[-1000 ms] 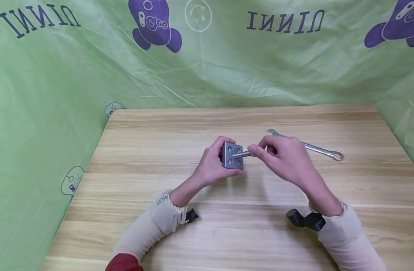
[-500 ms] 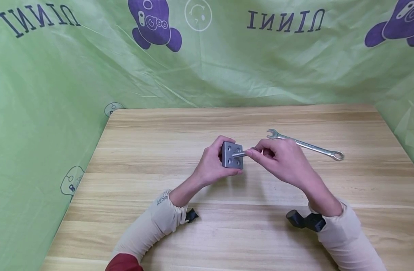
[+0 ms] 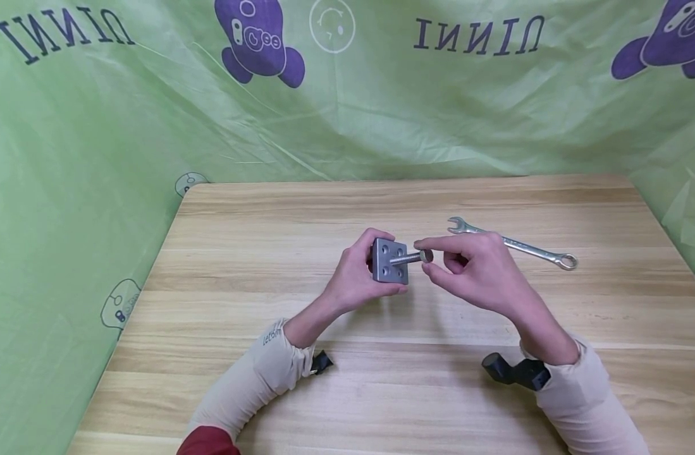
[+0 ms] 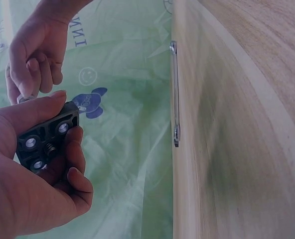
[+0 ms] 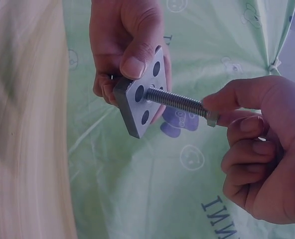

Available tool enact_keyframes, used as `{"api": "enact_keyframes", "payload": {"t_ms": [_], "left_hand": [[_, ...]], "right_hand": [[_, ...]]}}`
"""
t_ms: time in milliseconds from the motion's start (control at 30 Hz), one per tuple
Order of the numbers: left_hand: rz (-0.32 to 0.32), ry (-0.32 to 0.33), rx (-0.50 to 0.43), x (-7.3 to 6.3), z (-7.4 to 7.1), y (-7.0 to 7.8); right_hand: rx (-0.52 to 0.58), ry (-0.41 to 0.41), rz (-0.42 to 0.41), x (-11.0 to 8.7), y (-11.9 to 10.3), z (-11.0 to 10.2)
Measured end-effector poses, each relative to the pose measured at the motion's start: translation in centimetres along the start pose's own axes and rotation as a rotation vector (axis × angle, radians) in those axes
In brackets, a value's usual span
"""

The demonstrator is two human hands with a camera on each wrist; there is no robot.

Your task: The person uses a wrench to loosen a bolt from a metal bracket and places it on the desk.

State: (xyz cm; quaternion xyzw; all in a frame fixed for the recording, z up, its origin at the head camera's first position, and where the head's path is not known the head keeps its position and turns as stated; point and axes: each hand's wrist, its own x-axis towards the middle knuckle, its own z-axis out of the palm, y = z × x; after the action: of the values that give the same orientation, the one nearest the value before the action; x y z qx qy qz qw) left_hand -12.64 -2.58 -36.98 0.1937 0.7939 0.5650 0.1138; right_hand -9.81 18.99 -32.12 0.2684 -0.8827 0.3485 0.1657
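Note:
My left hand [image 3: 353,272] grips a square grey metal plate [image 3: 393,272] by its edges, above the table; the plate has holes near its corners. A hex bolt [image 3: 408,259] stands out of the plate's middle, its threads and head showing. In the left wrist view, the plate's dark underside [image 4: 47,134] shows a threaded tip [image 4: 50,148] at its centre. Around the bolt head [image 5: 212,118] my right hand [image 3: 478,268] holds thumb and index finger spread, one on each side; a fingertip overlaps the bolt in the right wrist view. Its other fingers are curled in.
A combination wrench [image 3: 532,249] lies on the wooden table [image 3: 267,221], just behind and right of my right hand. A green printed curtain [image 3: 370,120] hangs behind and beside the table. Black camera mounts [image 3: 515,371] stick out from both sleeves.
My right thumb and index finger pinched the bolt near its head, then spread apart, so its head now shows between them. My left hand and the plate have stayed put.

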Motion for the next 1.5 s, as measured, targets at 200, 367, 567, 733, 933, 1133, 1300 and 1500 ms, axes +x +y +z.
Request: {"api": "enact_keyframes", "payload": {"t_ms": [200,367,567,733,933,1133,1300,1500], "left_hand": [[0.006,0.001,-0.010,0.0,0.0,0.0],[0.014,-0.002,-0.012,0.0,0.0,0.0],[0.003,-0.006,-0.004,-0.1,0.0,0.0],[0.003,-0.001,-0.001,-0.1,-0.1,-0.1],[0.013,-0.001,0.005,-0.1,-0.1,-0.2],[0.016,0.000,0.007,0.0,-0.1,-0.2],[0.021,0.003,0.011,0.1,-0.1,-0.1],[0.012,-0.001,0.010,0.1,0.0,-0.1]], "right_hand": [[0.031,0.009,-0.059,0.2,0.0,0.2],[0.009,0.057,-0.191,0.2,0.5,0.5],[0.004,0.015,-0.188,0.1,0.6,0.4],[-0.011,-0.004,0.011,0.0,0.1,0.1],[-0.106,-0.087,0.245,0.2,-0.2,-0.1],[-0.117,-0.185,0.282,0.3,-0.2,0.1],[-0.106,-0.177,0.283,0.4,-0.3,0.3],[-0.104,-0.177,0.259,0.4,-0.4,0.2]]}}
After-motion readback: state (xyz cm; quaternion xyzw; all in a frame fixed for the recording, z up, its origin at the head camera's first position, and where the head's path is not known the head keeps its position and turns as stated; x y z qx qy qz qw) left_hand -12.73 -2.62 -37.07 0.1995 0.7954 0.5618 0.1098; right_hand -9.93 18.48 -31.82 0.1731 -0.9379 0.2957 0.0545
